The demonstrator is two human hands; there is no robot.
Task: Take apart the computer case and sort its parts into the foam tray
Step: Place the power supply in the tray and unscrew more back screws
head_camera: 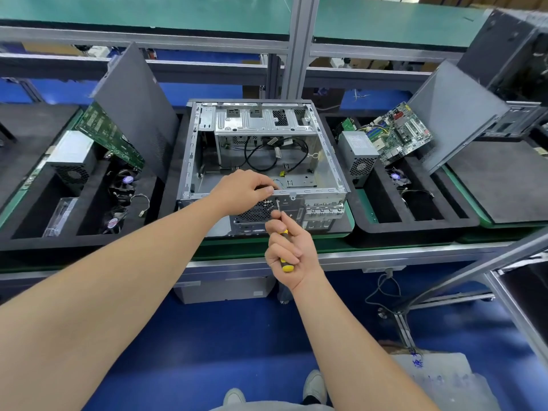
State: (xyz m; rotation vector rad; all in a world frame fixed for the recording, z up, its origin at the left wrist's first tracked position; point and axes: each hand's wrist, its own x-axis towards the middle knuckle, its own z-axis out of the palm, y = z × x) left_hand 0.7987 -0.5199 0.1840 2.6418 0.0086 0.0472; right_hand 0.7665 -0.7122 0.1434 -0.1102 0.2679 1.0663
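Holding screwdriver (287,266) to computer case (267,129), right grip (292,247) wrapped round it, left grip (241,188) pinching rim, power-supply label (359,141) blurred.

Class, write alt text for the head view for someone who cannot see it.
A right hand holds a yellow screwdriver against the rear of an open computer case; the left hand grips its rim. Foam trays of parts flank it.

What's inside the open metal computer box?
Inside the computer case are loose black cables and a silver drive cage. The left hand covers part of the near floor, so that is hidden.
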